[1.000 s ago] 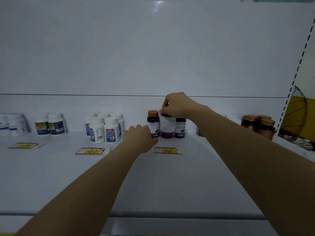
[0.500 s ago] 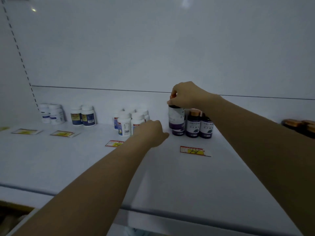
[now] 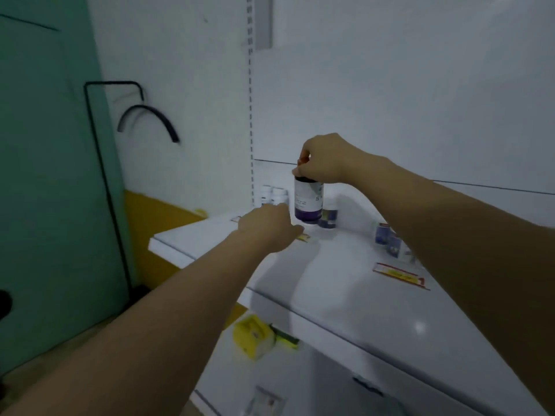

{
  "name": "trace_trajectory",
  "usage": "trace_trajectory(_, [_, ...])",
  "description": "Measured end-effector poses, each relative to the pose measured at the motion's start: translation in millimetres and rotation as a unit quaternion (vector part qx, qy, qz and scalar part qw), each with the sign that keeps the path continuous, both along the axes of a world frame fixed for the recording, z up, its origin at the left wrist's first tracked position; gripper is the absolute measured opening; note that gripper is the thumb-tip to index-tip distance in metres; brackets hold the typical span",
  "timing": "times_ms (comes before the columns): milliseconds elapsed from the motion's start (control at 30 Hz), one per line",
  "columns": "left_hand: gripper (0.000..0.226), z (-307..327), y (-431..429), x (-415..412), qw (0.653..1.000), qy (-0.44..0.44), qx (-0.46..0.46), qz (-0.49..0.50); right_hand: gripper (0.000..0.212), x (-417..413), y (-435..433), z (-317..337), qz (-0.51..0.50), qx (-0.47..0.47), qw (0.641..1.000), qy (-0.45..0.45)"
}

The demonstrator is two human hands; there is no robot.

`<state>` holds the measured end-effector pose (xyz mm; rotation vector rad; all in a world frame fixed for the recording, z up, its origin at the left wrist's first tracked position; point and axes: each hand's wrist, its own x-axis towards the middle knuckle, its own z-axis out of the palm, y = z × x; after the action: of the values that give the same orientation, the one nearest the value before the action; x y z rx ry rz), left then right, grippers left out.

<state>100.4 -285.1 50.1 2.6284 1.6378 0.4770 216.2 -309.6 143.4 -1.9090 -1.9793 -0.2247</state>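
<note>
My right hand (image 3: 322, 162) grips the orange cap of a dark purple bottle (image 3: 307, 201) with a white label and holds it just above the white shelf (image 3: 330, 283). My left hand (image 3: 268, 228) hovers low over the shelf to the left of the bottle, fingers loosely curled, holding nothing. A white bottle with a blue label (image 3: 329, 216) stands right behind the held bottle. Two white bottles (image 3: 273, 195) stand at the shelf's far left corner.
More white-and-blue bottles (image 3: 390, 241) stand under my right forearm. Red-and-yellow price tags (image 3: 401, 275) lie on the shelf. A yellow object (image 3: 255, 337) sits on the lower shelf. A green door (image 3: 45, 175) and a black metal frame (image 3: 105, 175) are at left.
The view has swung left past the shelf's left end. My right hand has carried the purple bottle leftward, away from the other dark bottles, and my left hand has moved along beside it.
</note>
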Motion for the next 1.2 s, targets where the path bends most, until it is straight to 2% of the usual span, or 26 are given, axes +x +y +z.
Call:
trace_trajectory(133, [0.043, -4.2, 34.2, -96.0, 0.997, 0.013, 0.003, 0.08, 0.039, -89.3, 54.8, -10.7, 0.081, 0.001, 0.997, 0.021])
trace_trajectory(300, [0.031, -17.8, 92.9, -207.1, 0.985, -0.019, -0.037, 0.165, 0.04, -202.8, 134.1, -34.4, 0.181, -0.013, 0.983, 0.036])
trace_trajectory(500, [0.041, -43.7, 175.2, -312.3, 0.965, -0.032, -0.058, 0.253, 0.037, -311.0, 245.3, -54.9, 0.25, -0.028, 0.967, 0.036])
trace_trajectory(700, [0.046, -45.2, 267.1, -383.1, 0.947, -0.029, -0.087, 0.307, 0.035, -389.5, 354.7, -51.0, 0.284, -0.049, 0.956, 0.051])
trace_trajectory(1000, [0.041, -80.7, 445.1, -452.5, 0.96, -0.012, -0.105, 0.261, 0.036, -452.1, 522.5, -85.4, 0.236, -0.058, 0.968, 0.055])
trace_trajectory(1200, [0.053, -110.4, 561.7, -459.3, 0.973, 0.002, -0.149, 0.178, 0.033, -444.1, 620.5, -114.9, 0.157, -0.081, 0.981, 0.08])
